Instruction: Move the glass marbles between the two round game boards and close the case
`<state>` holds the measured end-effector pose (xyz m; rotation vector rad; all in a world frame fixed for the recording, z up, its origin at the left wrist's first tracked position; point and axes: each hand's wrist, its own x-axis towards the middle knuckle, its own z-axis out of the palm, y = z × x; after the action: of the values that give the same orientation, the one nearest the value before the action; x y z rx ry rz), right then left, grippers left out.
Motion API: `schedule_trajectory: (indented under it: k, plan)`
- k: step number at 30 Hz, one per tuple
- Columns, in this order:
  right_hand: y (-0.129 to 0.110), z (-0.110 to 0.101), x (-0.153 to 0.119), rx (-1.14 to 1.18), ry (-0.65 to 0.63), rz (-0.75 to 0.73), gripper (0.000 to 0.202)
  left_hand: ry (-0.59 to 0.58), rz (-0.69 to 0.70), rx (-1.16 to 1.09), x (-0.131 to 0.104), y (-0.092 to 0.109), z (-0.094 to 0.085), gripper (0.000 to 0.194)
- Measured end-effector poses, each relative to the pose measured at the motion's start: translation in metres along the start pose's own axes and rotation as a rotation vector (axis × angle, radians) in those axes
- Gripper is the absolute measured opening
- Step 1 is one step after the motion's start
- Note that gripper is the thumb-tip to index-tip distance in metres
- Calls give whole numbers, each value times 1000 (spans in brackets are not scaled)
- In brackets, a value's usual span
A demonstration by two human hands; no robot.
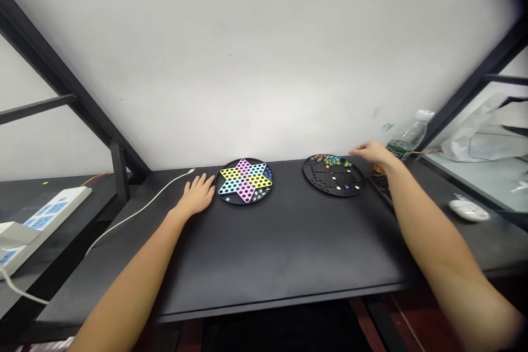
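A person's left hand (198,193) lay flat and empty on the black table (268,253), just beside a colourful star game board (246,180). The right hand (371,153) hovered at the far edge of a black tray (333,175) of marbles (332,161), fingers loosely spread, holding nothing visible.

A plain white wall (256,55) fills the upper view, evenly lit with a soft brighter patch near its middle. Below it stands a black matte desk (280,253) with a smooth top. Black metal frame bars (61,80) slant up on the left and right edges. To the right sits a paler surface (487,176) bearing crumpled clear plastic (482,137).
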<state>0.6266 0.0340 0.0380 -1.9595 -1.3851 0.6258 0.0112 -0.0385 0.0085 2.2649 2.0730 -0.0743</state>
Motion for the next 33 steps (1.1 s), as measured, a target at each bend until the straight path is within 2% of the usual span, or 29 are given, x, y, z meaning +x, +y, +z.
schedule_trajectory:
  k: [2,5,11,16,19,22,24,29,31,33]
  plan:
    - [3,5,4,-285,-103,-37,16,12,4,7,0,-1,1,60]
    - [9,14,10,-442,-200,-81,15,27,2,21,0,-1,2,59]
    - [20,24,16,-509,-179,-117,14,22,4,17,0,-2,2,59]
    - [14,27,12,-512,-177,-92,11,24,7,7,-1,-1,1,59]
    - [6,28,5,-317,-141,-32,16,25,10,-1,-1,-1,1,59]
    - [-2,25,-3,261,-141,86,20,27,10,-1,-2,-1,0,59]
    - [-6,18,-7,566,-190,130,20,28,8,9,-2,-1,-1,59]
    - [-10,-4,-15,1031,-328,185,16,24,4,12,-4,1,-3,59]
    - [-7,-7,-14,1055,-293,204,19,21,4,7,-4,2,-4,59]
    - [-4,-3,-10,869,-207,178,25,18,4,6,-5,3,-4,59]
